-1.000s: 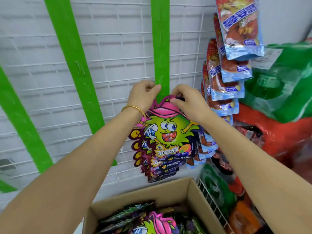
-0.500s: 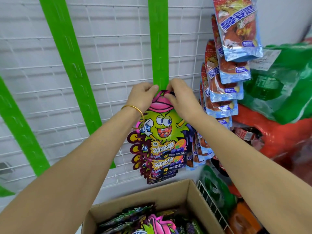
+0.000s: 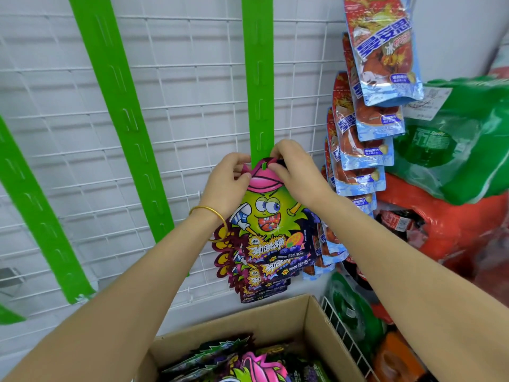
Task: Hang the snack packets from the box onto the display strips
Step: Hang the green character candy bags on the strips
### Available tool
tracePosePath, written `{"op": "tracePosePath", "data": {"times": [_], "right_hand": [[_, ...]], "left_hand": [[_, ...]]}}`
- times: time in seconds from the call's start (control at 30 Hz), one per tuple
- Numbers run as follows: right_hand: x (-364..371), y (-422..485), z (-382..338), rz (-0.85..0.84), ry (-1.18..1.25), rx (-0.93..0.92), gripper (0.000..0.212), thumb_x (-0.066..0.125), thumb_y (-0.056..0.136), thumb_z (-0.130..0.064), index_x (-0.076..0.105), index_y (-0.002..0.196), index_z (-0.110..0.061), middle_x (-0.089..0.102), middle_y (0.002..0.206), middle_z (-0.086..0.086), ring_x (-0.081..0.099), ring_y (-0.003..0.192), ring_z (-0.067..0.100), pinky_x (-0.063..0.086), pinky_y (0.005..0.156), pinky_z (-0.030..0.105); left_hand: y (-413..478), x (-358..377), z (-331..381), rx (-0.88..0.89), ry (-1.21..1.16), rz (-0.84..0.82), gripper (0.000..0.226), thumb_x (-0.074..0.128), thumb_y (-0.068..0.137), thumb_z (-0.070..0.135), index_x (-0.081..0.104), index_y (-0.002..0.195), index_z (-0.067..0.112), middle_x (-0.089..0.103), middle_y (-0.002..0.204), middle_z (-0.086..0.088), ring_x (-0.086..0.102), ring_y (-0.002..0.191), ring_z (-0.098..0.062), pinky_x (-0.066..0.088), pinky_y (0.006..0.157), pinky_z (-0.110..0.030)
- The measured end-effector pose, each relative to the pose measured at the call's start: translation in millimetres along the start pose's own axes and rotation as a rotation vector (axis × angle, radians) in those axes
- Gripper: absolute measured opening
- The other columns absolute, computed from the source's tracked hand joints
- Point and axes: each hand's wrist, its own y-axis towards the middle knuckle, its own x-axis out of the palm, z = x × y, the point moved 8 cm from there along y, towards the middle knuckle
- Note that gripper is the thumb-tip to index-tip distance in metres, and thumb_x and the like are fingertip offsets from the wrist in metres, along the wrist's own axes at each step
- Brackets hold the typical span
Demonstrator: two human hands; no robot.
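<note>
White wire grid (image 3: 179,86) behind; I saw left hand (image 3: 224,186) and right hand (image 3: 296,175) fingers pinching top snack packet (image 3: 268,213) against middle green strip (image 3: 259,78), above open box (image 3: 278,323).

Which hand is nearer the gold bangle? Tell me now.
Left. The gold bangle circles the wrist just below the left hand; the right hand is across the packet.

Bright, even light around me, shadows soft; my view bows at the edges, and blurs from three to five o'clock.
</note>
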Motion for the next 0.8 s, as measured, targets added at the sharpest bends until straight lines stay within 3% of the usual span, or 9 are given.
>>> {"op": "tracePosePath", "data": {"times": [0.23, 0.47, 0.57, 0.67, 0.8], "right_hand": [[2.9, 0.8, 2.8, 0.018, 0.033, 0.052, 0.013, 0.056, 0.088, -0.004, 0.051, 0.097, 0.003, 0.049, 0.094, 0.011, 0.042, 0.084, 0.019, 0.028, 0.068, 0.023], [11.3, -7.6, 14.4, 0.019, 0.059, 0.130, 0.016, 0.056, 0.088, -0.007, 0.048, 0.099, -0.001, 0.045, 0.093, 0.004, 0.043, 0.085, 0.019, 0.037, 0.076, 0.033], [10.5, -9.8, 14.7, 0.046, 0.058, 0.128, 0.017, 0.057, 0.087, -0.007, 0.048, 0.100, -0.001, 0.046, 0.096, 0.006, 0.043, 0.086, 0.018, 0.039, 0.079, 0.033], [8.0, -15.1, 14.3, 0.060, 0.052, 0.123, 0.023, 0.059, 0.087, -0.008, 0.048, 0.105, 0.000, 0.049, 0.104, 0.012, 0.046, 0.091, 0.020, 0.038, 0.081, 0.030], [3.5, -28.4, 17.4, 0.089, 0.021, 0.132, 0.030, 0.060, 0.088, -0.008, 0.047, 0.113, 0.002, 0.049, 0.113, 0.016, 0.048, 0.102, 0.023, 0.033, 0.083, 0.019]], "left_hand": [[-4.0, -3.4, 3.6, 0.077, 0.134, 0.030, 0.039, 0.046, 0.088, -0.002, 0.051, 0.125, 0.009, 0.059, 0.113, -0.005, 0.051, 0.099, -0.010, 0.036, 0.089, -0.012], [-10.6, -2.3, -3.6, 0.106, 0.241, 0.001, 0.045, 0.042, 0.088, -0.002, 0.050, 0.129, 0.012, 0.062, 0.119, -0.009, 0.056, 0.112, -0.021, 0.041, 0.098, -0.026], [-14.1, -0.8, -11.0, 0.104, 0.258, -0.013, 0.048, 0.043, 0.088, -0.001, 0.046, 0.133, 0.016, 0.060, 0.122, -0.008, 0.055, 0.115, -0.020, 0.038, 0.097, -0.023], [-17.6, -1.7, -9.5, 0.141, 0.270, -0.004, 0.052, 0.043, 0.087, -0.003, 0.042, 0.135, 0.016, 0.058, 0.124, -0.008, 0.053, 0.116, -0.019, 0.035, 0.097, -0.020], [-19.5, -4.4, -7.3, 0.228, 0.266, 0.042, 0.055, 0.042, 0.082, -0.007, 0.043, 0.134, 0.012, 0.057, 0.124, -0.009, 0.053, 0.116, -0.023, 0.038, 0.104, -0.030]]}}
